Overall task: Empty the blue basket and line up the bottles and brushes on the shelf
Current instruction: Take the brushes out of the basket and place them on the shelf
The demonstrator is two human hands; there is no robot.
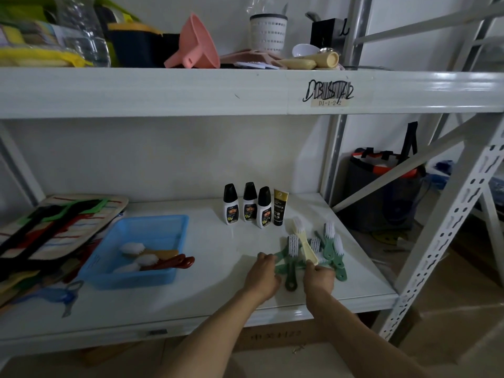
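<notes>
The blue basket (pixel 169 227) sits on the white shelf (pixel 218 296), left of centre, with three white-bristled brushes (pixel 152 259) inside; their handles are tan and dark red. Three black-capped white bottles (pixel 249 204) and a black-and-gold tube (pixel 280 207) stand in a row at the back. In front of them lies a pile of green brushes (pixel 331 246). My right hand (pixel 317 278) pinches the handle of a cream brush (pixel 304 242) lying over the pile. My left hand (pixel 263 274) touches a green brush handle (pixel 281 264) at the pile's left edge, fingers curled over it.
A striped mat with black, green and red tools (pixel 54 227) lies at the shelf's left end, with a blue scraper (pixel 62 296) in front. The upper shelf holds a pink funnel (pixel 195 43), a white holder and other clutter. A dark bag (pixel 381 192) stands beyond the right upright.
</notes>
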